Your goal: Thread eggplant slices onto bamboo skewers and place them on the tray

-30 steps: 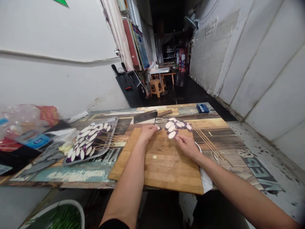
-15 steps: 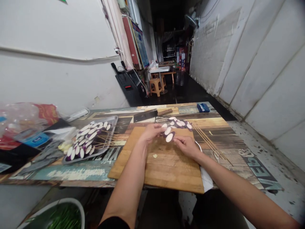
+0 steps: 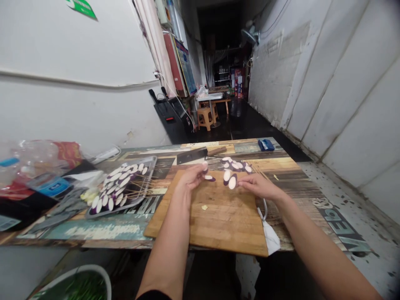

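Note:
Over the cutting board [image 3: 225,225], my right hand [image 3: 258,186] pinches the end of a skewer, mostly hidden by the fingers. Two oval eggplant slices [image 3: 232,181], white with purple rims, sit side by side just beyond its fingertips. My left hand [image 3: 193,176] is closed on an eggplant slice [image 3: 209,178] at its fingertips, and another pale slice shows by its thumb and forefinger. Behind the board lies a pile of loose eggplant slices [image 3: 236,165]. To the left, a metal tray [image 3: 152,166] carries several skewers loaded with eggplant slices [image 3: 109,189].
A cleaver [image 3: 192,155] lies at the back of the table, near a blue box [image 3: 266,144]. Bare skewers lie partly behind my right hand. Plastic bags and packaging [image 3: 46,171] crowd the left end. Below, a basin [image 3: 108,279] holds greens. A small scrap [image 3: 204,207] rests on the board.
My hands have drawn apart; the right one moved right with the two skewered slices. My left hand shifted slightly left with slices in its fingers. The view has tilted slightly.

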The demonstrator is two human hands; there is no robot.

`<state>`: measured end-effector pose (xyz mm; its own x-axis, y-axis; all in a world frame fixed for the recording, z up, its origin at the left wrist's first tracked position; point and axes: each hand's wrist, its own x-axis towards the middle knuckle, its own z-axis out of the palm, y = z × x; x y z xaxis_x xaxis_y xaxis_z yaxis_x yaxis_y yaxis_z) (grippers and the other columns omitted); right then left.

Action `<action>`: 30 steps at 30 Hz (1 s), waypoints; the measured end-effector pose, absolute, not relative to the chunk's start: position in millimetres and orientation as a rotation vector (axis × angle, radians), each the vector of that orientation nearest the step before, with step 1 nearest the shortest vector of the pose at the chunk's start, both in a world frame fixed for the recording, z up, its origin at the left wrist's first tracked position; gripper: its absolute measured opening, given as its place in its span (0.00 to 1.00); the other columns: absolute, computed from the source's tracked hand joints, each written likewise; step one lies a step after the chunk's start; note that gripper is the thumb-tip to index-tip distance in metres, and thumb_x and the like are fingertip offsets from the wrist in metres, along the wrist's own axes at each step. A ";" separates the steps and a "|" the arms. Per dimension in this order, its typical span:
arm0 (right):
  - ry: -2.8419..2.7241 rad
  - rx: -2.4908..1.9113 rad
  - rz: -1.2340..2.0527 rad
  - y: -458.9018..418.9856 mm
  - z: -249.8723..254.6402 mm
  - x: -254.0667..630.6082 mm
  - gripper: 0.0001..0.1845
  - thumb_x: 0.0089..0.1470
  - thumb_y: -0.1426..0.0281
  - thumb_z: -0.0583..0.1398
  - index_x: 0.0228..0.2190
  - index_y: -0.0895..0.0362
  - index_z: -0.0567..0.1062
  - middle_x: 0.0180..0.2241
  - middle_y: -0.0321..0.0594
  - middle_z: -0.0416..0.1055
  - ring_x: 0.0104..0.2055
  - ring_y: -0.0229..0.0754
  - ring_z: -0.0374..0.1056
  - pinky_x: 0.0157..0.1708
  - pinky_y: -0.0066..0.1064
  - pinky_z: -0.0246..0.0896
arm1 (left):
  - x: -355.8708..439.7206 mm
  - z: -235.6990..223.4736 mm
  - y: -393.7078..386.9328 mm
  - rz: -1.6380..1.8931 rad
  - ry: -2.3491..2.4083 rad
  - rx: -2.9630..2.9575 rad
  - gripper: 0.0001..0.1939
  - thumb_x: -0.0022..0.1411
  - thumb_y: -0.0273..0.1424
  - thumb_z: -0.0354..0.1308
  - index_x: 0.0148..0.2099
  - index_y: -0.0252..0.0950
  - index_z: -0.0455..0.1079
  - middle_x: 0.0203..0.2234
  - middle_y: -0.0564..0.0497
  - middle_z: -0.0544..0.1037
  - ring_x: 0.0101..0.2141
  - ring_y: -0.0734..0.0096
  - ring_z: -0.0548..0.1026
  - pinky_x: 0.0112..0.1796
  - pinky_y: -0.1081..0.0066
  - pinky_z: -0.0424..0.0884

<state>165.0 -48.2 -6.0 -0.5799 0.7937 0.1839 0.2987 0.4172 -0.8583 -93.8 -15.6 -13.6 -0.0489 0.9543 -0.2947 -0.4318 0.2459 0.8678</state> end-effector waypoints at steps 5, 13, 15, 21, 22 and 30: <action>-1.733 -1.014 1.191 -39.1 -18.0 170.0 0.20 0.50 0.58 0.55 0.33 0.62 0.75 0.13 0.29 0.56 0.16 0.31 0.50 0.17 0.23 0.44 | -101.2 -17.5 -10.3 1.504 1.166 0.573 0.12 0.43 0.28 0.66 0.31 0.31 0.68 0.19 0.54 0.71 0.16 0.85 0.64 0.16 0.83 0.57; -1.739 -1.047 1.026 -58.4 -27.4 132.8 0.18 0.50 0.61 0.53 0.31 0.62 0.75 0.15 0.31 0.56 0.18 0.32 0.51 0.19 0.24 0.47 | -70.5 -18.1 -16.3 1.270 1.056 0.582 0.08 0.46 0.22 0.62 0.30 0.30 0.67 0.24 0.48 0.74 0.23 0.75 0.73 0.21 0.80 0.67; -1.804 -1.039 0.986 -63.9 -27.7 128.3 0.17 0.51 0.63 0.52 0.31 0.61 0.76 0.16 0.33 0.60 0.20 0.34 0.54 0.21 0.25 0.50 | -70.7 -16.6 -16.4 1.268 1.016 0.473 0.06 0.48 0.20 0.60 0.30 0.30 0.66 0.25 0.47 0.75 0.27 0.71 0.75 0.26 0.77 0.71; -1.919 -0.990 0.922 -74.2 -29.1 121.7 0.16 0.53 0.66 0.51 0.30 0.61 0.76 0.23 0.36 0.68 0.25 0.36 0.60 0.26 0.25 0.54 | -76.0 -12.4 -15.3 1.322 0.955 0.293 0.03 0.53 0.20 0.56 0.32 0.28 0.68 0.26 0.43 0.76 0.30 0.69 0.76 0.33 0.72 0.74; -1.938 -0.991 0.923 -74.7 -29.7 121.3 0.16 0.53 0.66 0.51 0.29 0.61 0.76 0.22 0.36 0.68 0.24 0.36 0.60 0.26 0.25 0.54 | -76.5 -12.0 -14.8 1.333 0.957 0.275 0.03 0.53 0.20 0.56 0.33 0.27 0.68 0.26 0.43 0.76 0.30 0.68 0.76 0.33 0.72 0.74; -2.001 -0.994 0.886 -70.9 -36.4 121.0 0.14 0.53 0.67 0.50 0.26 0.59 0.73 0.21 0.34 0.66 0.26 0.36 0.61 0.27 0.25 0.53 | -77.2 -10.8 -12.1 1.382 0.950 0.183 0.03 0.54 0.20 0.54 0.34 0.25 0.68 0.24 0.43 0.76 0.28 0.69 0.76 0.33 0.73 0.74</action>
<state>121.0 -70.9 -36.4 -0.4423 0.8468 0.2953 0.3508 0.4664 -0.8121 -77.2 -12.1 -10.8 -0.1027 0.8817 -0.4605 -0.7456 0.2382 0.6224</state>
